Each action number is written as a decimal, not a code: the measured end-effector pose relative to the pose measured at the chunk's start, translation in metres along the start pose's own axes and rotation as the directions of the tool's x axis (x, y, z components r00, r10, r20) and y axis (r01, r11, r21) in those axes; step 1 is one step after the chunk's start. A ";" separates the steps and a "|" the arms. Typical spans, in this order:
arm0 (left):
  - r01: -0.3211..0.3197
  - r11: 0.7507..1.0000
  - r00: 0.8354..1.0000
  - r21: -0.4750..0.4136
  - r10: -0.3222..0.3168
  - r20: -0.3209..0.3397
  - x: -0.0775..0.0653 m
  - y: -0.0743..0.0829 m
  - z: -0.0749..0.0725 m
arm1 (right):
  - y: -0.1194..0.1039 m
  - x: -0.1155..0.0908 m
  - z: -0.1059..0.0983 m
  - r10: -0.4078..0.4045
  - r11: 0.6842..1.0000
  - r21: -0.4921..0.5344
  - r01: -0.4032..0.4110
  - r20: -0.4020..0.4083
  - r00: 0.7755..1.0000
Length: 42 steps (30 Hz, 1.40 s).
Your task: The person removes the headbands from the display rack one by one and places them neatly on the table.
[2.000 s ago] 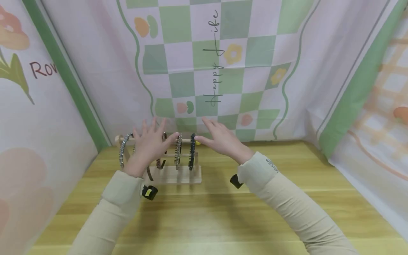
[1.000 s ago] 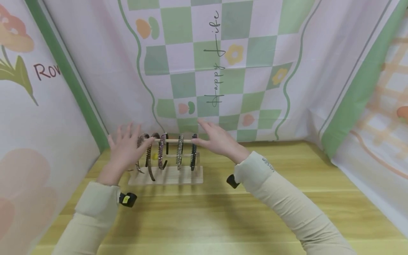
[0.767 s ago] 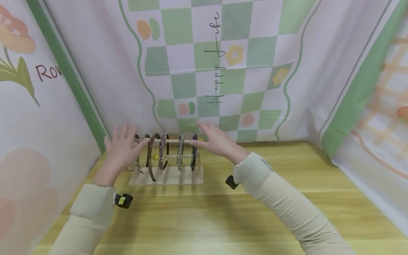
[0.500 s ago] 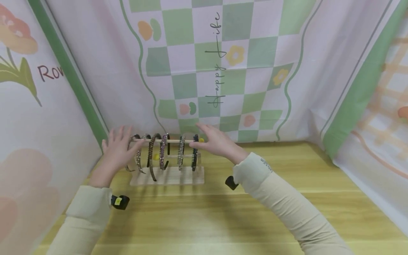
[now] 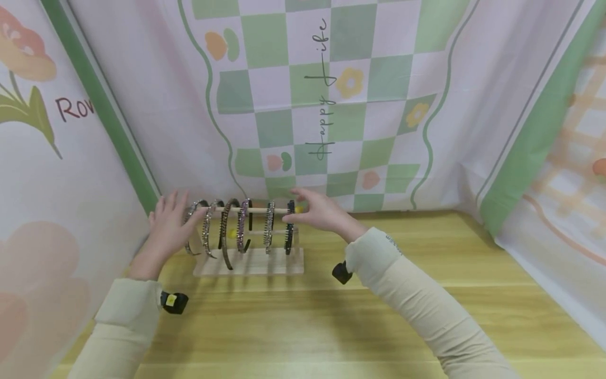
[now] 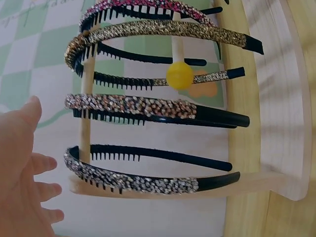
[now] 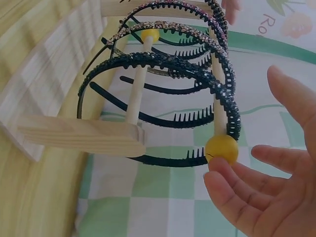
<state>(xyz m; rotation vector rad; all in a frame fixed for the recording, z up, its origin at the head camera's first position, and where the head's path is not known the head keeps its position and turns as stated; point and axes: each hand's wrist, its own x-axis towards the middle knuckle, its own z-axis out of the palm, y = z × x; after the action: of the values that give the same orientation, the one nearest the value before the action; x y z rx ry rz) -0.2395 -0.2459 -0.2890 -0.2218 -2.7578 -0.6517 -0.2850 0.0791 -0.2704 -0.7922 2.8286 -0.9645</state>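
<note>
Poised at both ends of a wooden rack (image 5: 251,266), just left of centre and below the middle of the head frame, set upright on the counter (image 5: 284,331). Loaded with six headbands (image 5: 269,226), from a silver headband (image 6: 143,183) at the left end to a black headband (image 7: 158,60) at the right. Holding nothing with the left grip (image 5: 168,225) — fingers spread loosely beside the rack's end, apart from the bands at the left of its wrist frame. Nothing clasped by the right grip (image 5: 323,211) either — fingers loosely bent, right by the yellow ball (image 7: 221,149) low in the right wrist frame; impossible to tell contact from a near miss. Apparently at the step of lining up on the loaded rack. Probably calling next for a light pinch at the right end, without tipping the rack.
</note>
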 end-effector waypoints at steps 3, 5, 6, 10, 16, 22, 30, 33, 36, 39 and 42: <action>-0.002 1.000 1.000 -0.017 0.002 -0.008 0.002 -0.003 0.000 | 0.002 0.001 0.001 0.005 1.000 0.025 -0.005 0.010 1.000; -0.002 1.000 1.000 -0.031 0.001 -0.013 0.003 -0.005 0.000 | 0.003 0.001 0.002 0.011 0.999 0.043 -0.011 0.012 1.000; -0.001 0.999 1.000 -0.038 0.000 -0.017 0.003 -0.006 0.001 | 0.003 0.001 0.002 0.014 0.999 0.052 -0.014 0.011 1.000; 0.002 0.997 0.999 -0.077 -0.005 -0.047 0.005 -0.010 0.002 | 0.004 0.003 0.004 0.018 0.997 0.074 -0.018 0.002 1.000; 0.036 0.997 0.992 -0.066 -0.043 -0.116 0.007 -0.014 0.003 | 0.006 0.006 0.008 0.031 0.990 0.134 -0.031 0.004 1.000; 0.099 0.994 0.978 -0.036 -0.104 -0.179 0.007 -0.016 0.002 | 0.006 0.008 0.012 0.039 0.974 0.222 -0.045 0.029 0.999; 0.158 0.987 0.969 -0.017 -0.158 -0.187 0.004 -0.020 0.005 | 0.006 0.011 0.016 0.058 0.958 0.279 -0.065 0.033 0.998; 0.168 0.986 0.967 0.002 -0.164 -0.193 0.005 -0.020 0.006 | 0.006 0.012 0.016 0.081 0.943 0.319 -0.090 0.043 0.996; 0.173 0.985 0.967 0.020 -0.166 -0.195 0.005 -0.020 0.006 | 0.005 0.013 0.015 0.096 0.927 0.359 -0.110 0.056 0.994; 0.174 0.984 0.968 0.031 -0.165 -0.189 0.004 -0.019 0.005 | 0.006 0.015 0.014 0.108 0.917 0.380 -0.124 0.063 0.992; 0.177 0.984 0.969 0.013 -0.172 -0.175 0.004 -0.019 0.005 | 0.007 0.015 0.013 0.113 0.912 0.389 -0.130 0.065 0.991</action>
<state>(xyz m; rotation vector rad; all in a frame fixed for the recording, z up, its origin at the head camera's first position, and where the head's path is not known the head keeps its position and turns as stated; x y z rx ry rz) -0.2488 -0.2605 -0.2995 0.0827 -2.6356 -0.6418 -0.2988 0.0688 -0.2831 -0.5718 2.4835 -1.4118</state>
